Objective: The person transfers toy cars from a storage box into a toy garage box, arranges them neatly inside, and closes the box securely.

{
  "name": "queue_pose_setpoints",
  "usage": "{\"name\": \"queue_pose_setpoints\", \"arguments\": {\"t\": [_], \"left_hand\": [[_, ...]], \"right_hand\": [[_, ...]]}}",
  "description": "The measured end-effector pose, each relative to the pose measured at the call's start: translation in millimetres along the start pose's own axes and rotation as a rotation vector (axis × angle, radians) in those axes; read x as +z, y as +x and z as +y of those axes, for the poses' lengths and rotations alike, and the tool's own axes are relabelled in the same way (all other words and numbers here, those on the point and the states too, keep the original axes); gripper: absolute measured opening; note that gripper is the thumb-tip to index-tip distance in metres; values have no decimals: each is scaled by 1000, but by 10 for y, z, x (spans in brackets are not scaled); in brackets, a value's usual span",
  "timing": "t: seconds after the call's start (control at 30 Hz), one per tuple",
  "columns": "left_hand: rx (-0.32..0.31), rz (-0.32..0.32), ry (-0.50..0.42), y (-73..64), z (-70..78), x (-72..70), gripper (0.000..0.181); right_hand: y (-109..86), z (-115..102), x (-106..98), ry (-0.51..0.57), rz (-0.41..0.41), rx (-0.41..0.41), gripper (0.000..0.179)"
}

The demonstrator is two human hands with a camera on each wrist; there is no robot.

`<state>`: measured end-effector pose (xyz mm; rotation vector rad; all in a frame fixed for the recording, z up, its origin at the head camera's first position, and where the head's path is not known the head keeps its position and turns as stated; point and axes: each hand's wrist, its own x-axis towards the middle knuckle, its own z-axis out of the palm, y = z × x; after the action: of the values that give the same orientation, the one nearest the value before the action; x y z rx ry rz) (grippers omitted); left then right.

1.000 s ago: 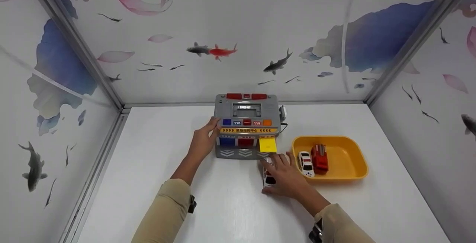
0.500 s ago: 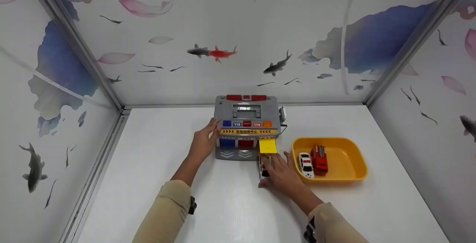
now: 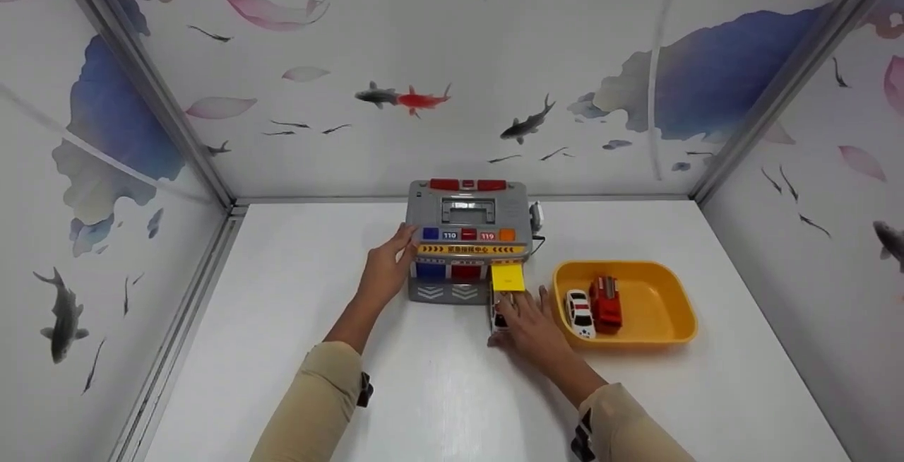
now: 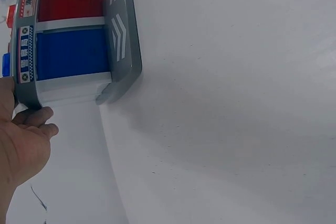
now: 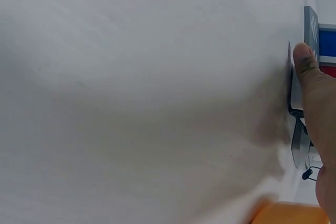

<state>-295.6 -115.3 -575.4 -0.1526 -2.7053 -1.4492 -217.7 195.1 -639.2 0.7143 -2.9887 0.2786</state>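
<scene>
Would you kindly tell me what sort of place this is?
Probably an indoor booth for tabletop work: a white table, printed wall panels on three sides, and metal strips at the corners.

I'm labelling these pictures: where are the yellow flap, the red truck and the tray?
Yellow flap (image 3: pixel 508 278): head view, middle of its face.
Red truck (image 3: pixel 607 306): head view, its top.
Tray (image 3: pixel 654 309): head view, bare floor.
</scene>
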Motion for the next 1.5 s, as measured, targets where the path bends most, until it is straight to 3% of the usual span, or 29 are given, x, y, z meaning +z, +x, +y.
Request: {"name": "queue_pose_setpoints", "arguments": {"t": [0.2, 0.37, 0.83, 1.03, 1.23, 1.5], "left_hand": [[-24, -7, 9, -13, -9, 13, 51], [-15, 0, 14, -12, -8, 19, 49], [29, 20, -11, -16, 2, 10, 48], [10, 3, 1, -2, -17, 29, 50], [9, 1, 3, -1, -16, 24, 50], [-20, -3, 18, 2, -12, 13, 51]], "right_hand": [[26, -10, 6, -3, -67, 47, 54], [33, -10, 9, -43, -53, 44, 35], [60, -39, -11, -161, 1, 72, 42], [61, -18, 8, -200, 50, 77, 41], [21, -1, 46, -190, 26, 84, 49], [-4, -42, 43, -215, -16, 53, 48]]}}
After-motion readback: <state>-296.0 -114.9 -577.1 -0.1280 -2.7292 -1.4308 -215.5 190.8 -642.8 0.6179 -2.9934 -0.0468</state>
